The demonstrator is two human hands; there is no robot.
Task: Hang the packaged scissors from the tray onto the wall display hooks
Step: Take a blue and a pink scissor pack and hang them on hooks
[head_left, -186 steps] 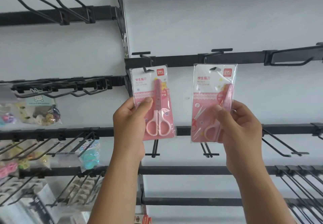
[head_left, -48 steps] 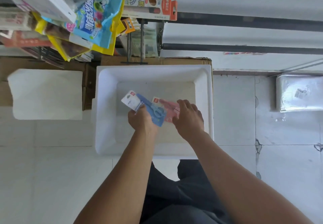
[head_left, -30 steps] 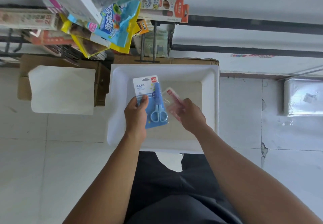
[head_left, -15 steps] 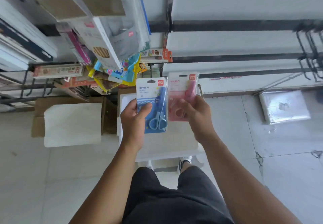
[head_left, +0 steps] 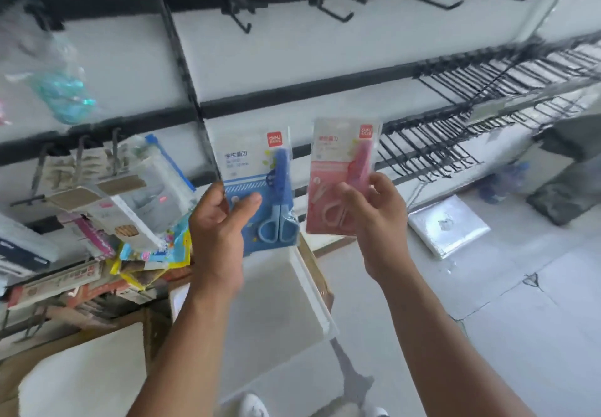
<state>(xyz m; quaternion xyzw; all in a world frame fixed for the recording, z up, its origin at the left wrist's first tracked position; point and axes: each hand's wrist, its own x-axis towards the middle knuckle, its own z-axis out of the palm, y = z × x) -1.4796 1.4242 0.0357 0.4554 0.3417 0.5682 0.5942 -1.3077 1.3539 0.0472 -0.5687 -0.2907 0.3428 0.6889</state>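
Observation:
My left hand (head_left: 218,234) grips a blue pack of scissors (head_left: 260,185) upright by its lower left part. Beside it, my right hand (head_left: 374,215) holds a pink pack of scissors (head_left: 341,169), also upright. Both packs are raised in front of the white wall panel, below the black rails with empty hooks (head_left: 240,16). Under my forearms the white tray (head_left: 312,286) stands on the floor; its visible part holds no packs. The picture is blurred by head motion.
Stationery packs (head_left: 130,195) hang crowded on hooks at the left. Rows of empty black hooks (head_left: 455,130) stick out at the right. A white slab (head_left: 84,381) on a cardboard box lies lower left, a plastic-wrapped bundle (head_left: 448,228) on the tiled floor.
Both hands lifted the blue and pink packs out of the tray and upward. The view swung from the floor up toward the wall rails.

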